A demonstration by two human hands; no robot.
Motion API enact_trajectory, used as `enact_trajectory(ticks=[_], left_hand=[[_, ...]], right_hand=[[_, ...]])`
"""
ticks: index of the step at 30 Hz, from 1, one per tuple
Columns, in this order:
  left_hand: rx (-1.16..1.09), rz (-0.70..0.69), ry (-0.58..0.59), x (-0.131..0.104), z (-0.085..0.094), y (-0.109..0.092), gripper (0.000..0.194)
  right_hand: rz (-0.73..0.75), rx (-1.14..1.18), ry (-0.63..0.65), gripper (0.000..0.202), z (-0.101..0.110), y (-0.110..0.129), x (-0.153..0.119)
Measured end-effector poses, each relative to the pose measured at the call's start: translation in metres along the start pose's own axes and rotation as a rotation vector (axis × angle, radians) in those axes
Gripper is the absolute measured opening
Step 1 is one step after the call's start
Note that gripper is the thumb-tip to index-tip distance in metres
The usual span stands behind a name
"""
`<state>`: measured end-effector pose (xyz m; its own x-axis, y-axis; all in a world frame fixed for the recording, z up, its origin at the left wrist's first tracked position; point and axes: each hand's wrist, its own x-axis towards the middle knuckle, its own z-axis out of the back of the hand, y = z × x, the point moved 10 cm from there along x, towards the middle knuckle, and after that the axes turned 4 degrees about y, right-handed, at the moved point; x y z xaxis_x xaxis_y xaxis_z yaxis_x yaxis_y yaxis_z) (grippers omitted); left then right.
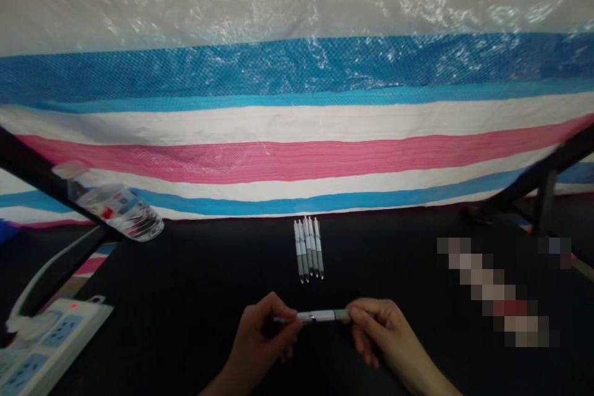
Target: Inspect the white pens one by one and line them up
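A white and grey pen (320,316) lies level between my two hands, just above or on the black tabletop. My left hand (269,331) pinches its left end between thumb and fingers, hiding the tip of that end. At the grey right end, my right hand (383,328) grips with thumb and forefinger, covering that tip too. Beyond my hands, several matching pens (309,249) lie side by side in a row, their grey tip ends pointing toward me.
A clear plastic bottle (121,210) leans at the back left. A white power strip (55,334) with a red light and a cable sits front left. Striped plastic sheeting (297,161) hangs behind the black table (195,284). A pixelated patch covers something on the right.
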<state>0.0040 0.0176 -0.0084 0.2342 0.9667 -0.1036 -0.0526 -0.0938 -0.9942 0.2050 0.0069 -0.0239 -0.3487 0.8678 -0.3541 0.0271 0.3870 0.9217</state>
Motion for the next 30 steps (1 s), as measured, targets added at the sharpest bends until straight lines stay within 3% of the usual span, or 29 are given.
enact_trajectory(ticks=[3,7,11,16,21,26,30], left_hand=[[-0.042,0.043,0.022,0.001,-0.003,0.007,0.033],[-0.172,0.121,0.018,0.001,-0.006,0.009,0.037],[-0.235,0.065,0.009,0.004,-0.006,-0.006,0.034],[-0.244,0.014,0.073,0.002,-0.012,-0.012,0.030],[-0.196,0.026,-0.021,0.001,-0.003,-0.010,0.032],[-0.225,0.037,-0.046,0.002,0.000,-0.009,0.032],[-0.246,0.032,-0.041,0.002,0.000,-0.008,0.032]], right_hand=[[0.007,0.023,-0.020,0.052,-0.001,-0.003,-0.001],[0.104,-0.025,-0.113,0.051,0.001,0.010,-0.004],[0.167,-0.031,-0.133,0.047,0.001,0.022,-0.007],[0.097,-0.028,-0.093,0.050,0.004,0.016,-0.004],[0.166,-0.059,-0.135,0.044,0.007,0.022,-0.006],[0.032,0.038,0.031,0.060,-0.005,0.002,0.001],[0.060,0.055,0.016,0.047,0.001,0.006,0.002]])
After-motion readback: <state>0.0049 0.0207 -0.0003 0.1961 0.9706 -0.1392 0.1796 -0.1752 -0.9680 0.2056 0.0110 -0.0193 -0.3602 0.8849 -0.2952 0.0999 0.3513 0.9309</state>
